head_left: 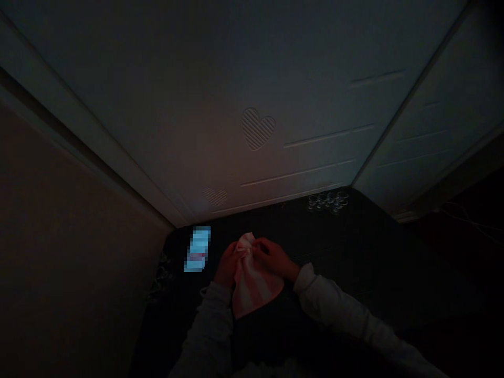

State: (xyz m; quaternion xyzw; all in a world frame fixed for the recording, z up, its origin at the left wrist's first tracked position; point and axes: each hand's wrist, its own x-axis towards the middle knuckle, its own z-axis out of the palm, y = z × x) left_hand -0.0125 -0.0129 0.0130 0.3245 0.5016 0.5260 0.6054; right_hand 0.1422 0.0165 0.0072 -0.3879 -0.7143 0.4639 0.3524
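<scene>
In dim light my left hand (227, 265) and my right hand (272, 257) are both closed on the top end of a pink-and-white striped cloth (252, 287). The cloth hangs down from my fingers toward my lap over a dark surface (354, 252). Both arms wear light long sleeves. My fingers pinch the bunched upper edge close together.
A lit phone screen (198, 249) lies on the dark surface left of my left hand. Several small clear glass pieces (328, 201) sit at the far edge. White panels with heart shapes (258, 127) stand behind. A beige wall rises at left.
</scene>
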